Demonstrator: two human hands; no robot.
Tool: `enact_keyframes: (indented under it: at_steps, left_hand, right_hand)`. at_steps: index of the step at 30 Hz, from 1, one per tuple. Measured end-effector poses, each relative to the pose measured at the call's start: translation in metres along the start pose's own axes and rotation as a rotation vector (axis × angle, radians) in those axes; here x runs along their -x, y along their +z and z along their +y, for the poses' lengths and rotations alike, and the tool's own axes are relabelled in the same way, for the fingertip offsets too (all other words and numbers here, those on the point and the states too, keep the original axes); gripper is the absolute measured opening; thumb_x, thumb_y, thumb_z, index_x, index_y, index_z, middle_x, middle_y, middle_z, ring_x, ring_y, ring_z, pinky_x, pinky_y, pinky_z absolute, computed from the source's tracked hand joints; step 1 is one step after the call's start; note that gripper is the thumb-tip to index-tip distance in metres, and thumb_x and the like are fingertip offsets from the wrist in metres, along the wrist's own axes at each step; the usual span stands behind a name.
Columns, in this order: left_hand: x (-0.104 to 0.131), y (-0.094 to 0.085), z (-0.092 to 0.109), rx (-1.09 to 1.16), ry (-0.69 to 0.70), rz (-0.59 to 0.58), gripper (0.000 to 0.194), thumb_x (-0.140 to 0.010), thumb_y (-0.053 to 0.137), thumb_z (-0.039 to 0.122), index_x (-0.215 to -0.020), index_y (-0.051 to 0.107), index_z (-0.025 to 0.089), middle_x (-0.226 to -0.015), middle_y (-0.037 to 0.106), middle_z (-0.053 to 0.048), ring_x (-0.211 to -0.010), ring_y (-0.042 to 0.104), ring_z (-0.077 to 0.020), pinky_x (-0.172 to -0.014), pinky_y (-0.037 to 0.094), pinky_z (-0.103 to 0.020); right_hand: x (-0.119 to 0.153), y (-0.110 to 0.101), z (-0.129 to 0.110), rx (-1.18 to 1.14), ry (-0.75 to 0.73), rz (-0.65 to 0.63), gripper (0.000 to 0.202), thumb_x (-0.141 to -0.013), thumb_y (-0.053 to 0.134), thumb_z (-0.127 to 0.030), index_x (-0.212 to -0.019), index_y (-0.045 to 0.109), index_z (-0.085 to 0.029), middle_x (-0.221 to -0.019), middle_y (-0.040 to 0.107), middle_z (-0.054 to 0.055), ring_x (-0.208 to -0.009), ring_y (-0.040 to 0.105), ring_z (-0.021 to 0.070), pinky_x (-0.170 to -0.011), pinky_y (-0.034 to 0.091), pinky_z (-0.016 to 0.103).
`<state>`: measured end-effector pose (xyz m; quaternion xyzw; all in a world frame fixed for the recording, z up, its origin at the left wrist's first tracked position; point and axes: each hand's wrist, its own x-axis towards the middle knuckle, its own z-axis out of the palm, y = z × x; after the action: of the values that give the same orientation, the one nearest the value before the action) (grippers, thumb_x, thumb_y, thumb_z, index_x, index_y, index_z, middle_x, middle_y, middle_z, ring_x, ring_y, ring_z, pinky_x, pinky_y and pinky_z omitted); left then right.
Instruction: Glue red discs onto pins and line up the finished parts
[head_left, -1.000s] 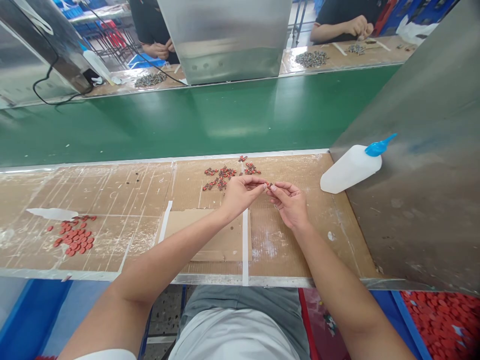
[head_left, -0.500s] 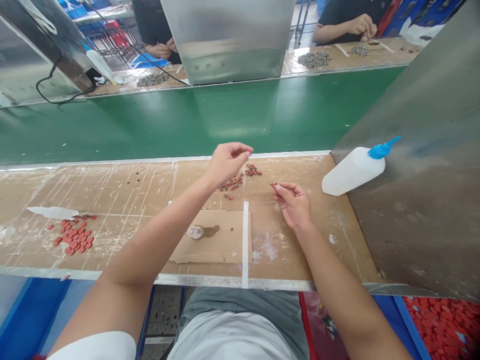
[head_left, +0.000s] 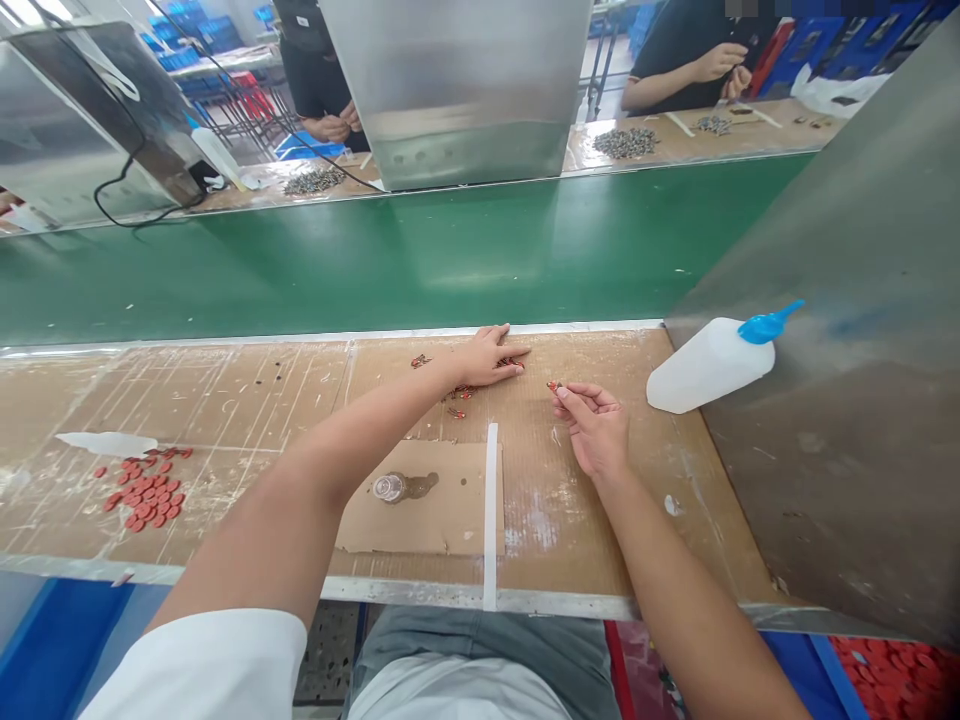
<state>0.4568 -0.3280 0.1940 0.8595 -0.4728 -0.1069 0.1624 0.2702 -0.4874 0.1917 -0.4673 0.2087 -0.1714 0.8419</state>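
Note:
My left hand point(head_left: 491, 357) lies palm down with its fingers spread, over part of a pile of small red-and-metal pieces point(head_left: 461, 393) near the back of the cardboard-covered table point(head_left: 585, 540). To its right, my right hand point(head_left: 596, 425) pinches a small red-tipped piece point(head_left: 553, 386) between thumb and fingertips, just above the table. Nearer the front edge, a small clear cup point(head_left: 389, 488) stands on a flat piece of cardboard point(head_left: 457, 515). A few more of the small pieces point(head_left: 421, 361) lie behind my left forearm.
A white bottle with a blue nozzle point(head_left: 711, 366) leans against the metal panel point(head_left: 840, 400) at right. Red discs point(head_left: 150, 495) and a white plastic bottle point(head_left: 109, 443) lie at left. Beyond the green strip point(head_left: 450, 260), two people work at another table.
My left hand has come down onto the pile and its fingers have spread. My right hand keeps its pinch on the small piece. The view has tilted up slightly.

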Motion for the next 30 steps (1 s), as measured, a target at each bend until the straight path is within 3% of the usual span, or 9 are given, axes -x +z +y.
enact_keyframes:
  at_steps: [4, 7, 13, 16, 18, 21, 24, 28, 30]
  left_hand:
    - [0.020, 0.005, -0.005, -0.056, 0.123, -0.013, 0.053, -0.101, 0.038, 0.046, -0.146, 0.051, 0.025, -0.162, 0.025, -0.015, -0.148, 0.026, -0.0338, -0.120, 0.024, -0.048]
    - [0.037, 0.004, -0.008, -0.102, 0.138, -0.036, 0.052, -0.102, 0.035, 0.046, -0.147, 0.050, 0.026, -0.163, 0.024, -0.014, -0.150, 0.023, -0.0332, -0.120, 0.025, -0.049]
    - [0.066, -0.009, -0.009, -0.084, 0.173, -0.091, 0.055, -0.100, 0.038, 0.051, -0.143, 0.056, 0.022, -0.159, 0.033, -0.017, -0.144, 0.036, -0.0342, -0.117, 0.031, -0.049]
    - [0.065, -0.014, -0.004, -0.092, 0.197, -0.037, 0.060, -0.100, 0.038, 0.052, -0.149, 0.048, 0.020, -0.160, 0.032, -0.017, -0.146, 0.034, -0.0332, -0.119, 0.028, -0.048]
    - [0.057, -0.013, 0.002, -0.125, 0.227, -0.023, 0.065, -0.099, 0.038, 0.054, -0.153, 0.040, 0.018, -0.162, 0.028, -0.017, -0.149, 0.028, -0.0334, -0.122, 0.019, -0.051]
    - [0.041, -0.006, 0.007, -0.163, 0.256, -0.083, 0.067, -0.100, 0.037, 0.053, -0.155, 0.035, 0.014, -0.162, 0.025, -0.015, -0.152, 0.022, -0.0322, -0.123, 0.009, -0.051]
    - [0.037, -0.002, 0.005, -0.145, 0.246, -0.138, 0.064, -0.101, 0.034, 0.049, -0.153, 0.039, 0.012, -0.161, 0.027, -0.014, -0.152, 0.022, -0.0294, -0.124, 0.013, -0.046]
    - [0.062, -0.014, -0.003, -0.110, 0.257, -0.167, 0.060, -0.102, 0.032, 0.047, -0.149, 0.046, 0.013, -0.160, 0.032, -0.013, -0.151, 0.026, -0.0286, -0.125, 0.012, -0.044]
    - [0.083, -0.024, -0.009, -0.060, 0.236, -0.119, 0.058, -0.102, 0.032, 0.047, -0.151, 0.044, 0.017, -0.160, 0.032, -0.011, -0.151, 0.024, -0.0276, -0.125, 0.011, -0.044]
  right_hand:
    - [0.001, 0.001, 0.001, -0.009, 0.002, -0.018, 0.037, -0.054, 0.096, -0.031, -0.078, 0.071, -0.018, -0.074, 0.074, 0.002, -0.064, 0.069, 0.0099, -0.059, 0.057, 0.016]
    - [0.001, 0.001, 0.001, -0.010, 0.001, -0.023, 0.038, -0.053, 0.096, -0.032, -0.077, 0.071, -0.018, -0.073, 0.074, 0.001, -0.063, 0.068, 0.0100, -0.058, 0.057, 0.017]
    - [-0.001, -0.002, 0.004, 0.012, -0.009, -0.020, 0.036, -0.055, 0.095, -0.030, -0.079, 0.071, -0.018, -0.077, 0.075, 0.002, -0.064, 0.069, 0.0106, -0.061, 0.058, 0.018]
    - [-0.002, -0.002, 0.005, 0.000, -0.009, -0.022, 0.036, -0.055, 0.096, -0.030, -0.078, 0.071, -0.017, -0.075, 0.074, 0.002, -0.063, 0.069, 0.0102, -0.060, 0.057, 0.017]
    - [-0.003, -0.002, 0.006, 0.004, -0.008, -0.021, 0.036, -0.054, 0.096, -0.030, -0.078, 0.071, -0.018, -0.075, 0.074, 0.002, -0.062, 0.068, 0.0102, -0.059, 0.057, 0.017]
    - [-0.004, -0.003, 0.006, 0.020, -0.011, -0.014, 0.035, -0.055, 0.095, -0.030, -0.078, 0.071, -0.019, -0.076, 0.074, 0.002, -0.063, 0.069, 0.0112, -0.059, 0.058, 0.019]
    - [-0.005, -0.003, 0.007, 0.024, -0.018, -0.007, 0.035, -0.055, 0.095, -0.030, -0.079, 0.071, -0.019, -0.076, 0.074, 0.002, -0.062, 0.069, 0.0113, -0.059, 0.058, 0.019]
    - [-0.004, -0.002, 0.008, 0.027, -0.016, -0.032, 0.035, -0.056, 0.095, -0.030, -0.079, 0.072, -0.018, -0.077, 0.075, 0.002, -0.062, 0.068, 0.0100, -0.059, 0.058, 0.017]
    - [-0.004, -0.001, 0.008, 0.031, -0.008, -0.036, 0.035, -0.055, 0.096, -0.030, -0.078, 0.072, -0.018, -0.076, 0.074, 0.002, -0.062, 0.068, 0.0101, -0.058, 0.058, 0.018]
